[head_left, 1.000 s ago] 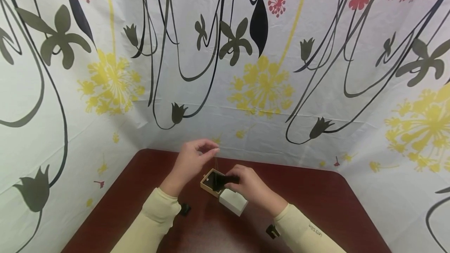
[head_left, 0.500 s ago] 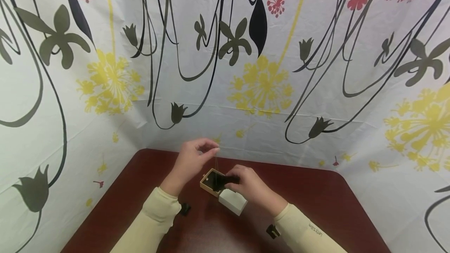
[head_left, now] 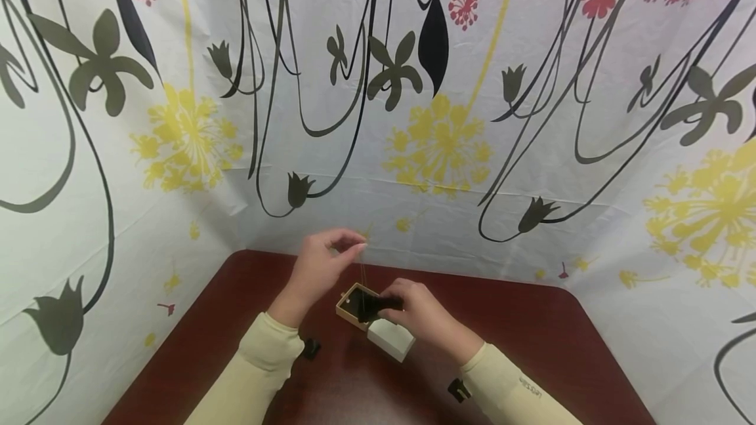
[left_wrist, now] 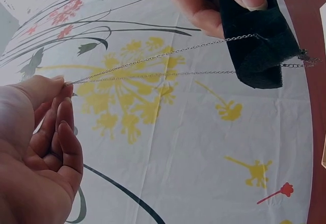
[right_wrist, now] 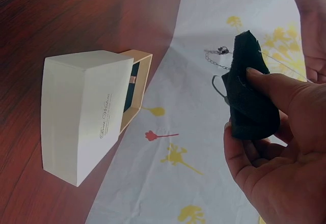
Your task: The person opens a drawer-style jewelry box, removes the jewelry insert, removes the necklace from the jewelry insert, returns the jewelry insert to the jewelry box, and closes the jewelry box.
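In the head view my left hand [head_left: 315,271] is raised over the back of the table, thumb and forefinger pinching a thin necklace chain. Two strands of this silver-looking necklace [left_wrist: 204,45] run taut from those fingertips to a dark velvet jewelry insert [left_wrist: 260,46]. My right hand [head_left: 422,310] grips the insert between thumb and fingers, and the far end of the chain, with its clasp, dangles past the insert's edge in the right wrist view. Below the hands, an open tan-rimmed jewelry box tray [head_left: 348,317] with a dark inside touches a white box sleeve [right_wrist: 76,107] printed with small lettering.
The dark red wooden table [head_left: 354,392] ends at a white fabric curtain [head_left: 354,169] with flower prints, which surrounds it at the back and sides. Small black objects [head_left: 311,348] show beside each sleeve.
My left hand has risen slightly and shifted a little left with the chain. The velvet insert in my right hand shows a bit more over the tray. The box has stayed put.
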The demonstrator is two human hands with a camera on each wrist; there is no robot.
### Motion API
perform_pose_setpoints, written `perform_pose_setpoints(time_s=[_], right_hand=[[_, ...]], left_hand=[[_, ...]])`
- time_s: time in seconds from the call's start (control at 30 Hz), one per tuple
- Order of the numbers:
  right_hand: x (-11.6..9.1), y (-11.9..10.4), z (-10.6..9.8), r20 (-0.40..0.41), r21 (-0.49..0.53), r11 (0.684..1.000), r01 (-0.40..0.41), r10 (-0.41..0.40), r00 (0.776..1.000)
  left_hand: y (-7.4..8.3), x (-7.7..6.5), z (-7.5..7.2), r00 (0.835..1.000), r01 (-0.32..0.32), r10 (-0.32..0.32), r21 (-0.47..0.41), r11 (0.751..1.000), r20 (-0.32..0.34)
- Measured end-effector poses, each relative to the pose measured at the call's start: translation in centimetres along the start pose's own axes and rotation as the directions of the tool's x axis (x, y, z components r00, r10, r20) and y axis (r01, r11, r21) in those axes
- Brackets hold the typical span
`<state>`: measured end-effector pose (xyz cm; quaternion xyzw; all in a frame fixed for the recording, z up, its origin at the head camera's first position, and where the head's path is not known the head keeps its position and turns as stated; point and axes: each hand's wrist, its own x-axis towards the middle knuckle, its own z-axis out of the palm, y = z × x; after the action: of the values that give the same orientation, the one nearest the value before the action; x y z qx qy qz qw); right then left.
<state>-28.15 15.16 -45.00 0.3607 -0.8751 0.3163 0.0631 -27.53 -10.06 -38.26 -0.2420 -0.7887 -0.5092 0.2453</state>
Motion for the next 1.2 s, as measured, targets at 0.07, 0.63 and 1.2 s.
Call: perform_pose_setpoints(time_s=[0.07,0.63,1.2], right_hand=[[-0.03,-0.02,0.0,0.002,-0.002,1.0,-0.007,0.007,1.0],[-0.05,0.23,0.22,0.009,0.001,1.0,0.009,-0.009,1.0],[-0.17,0.37,0.36,0.014,0.008,1.0,-0.004,0.003,1.0]], left_hand=[[0.08,0.03,-0.07,1.0,0.005,-0.005,0.003,1.0,0.0],[0.09,-0.03,-0.2,1.0,-0.017,0.017,0.001,1.0,-0.025],[-0.01,-0.08,-0.46,0.999,-0.018,0.018,-0.014,1.0,-0.032]])
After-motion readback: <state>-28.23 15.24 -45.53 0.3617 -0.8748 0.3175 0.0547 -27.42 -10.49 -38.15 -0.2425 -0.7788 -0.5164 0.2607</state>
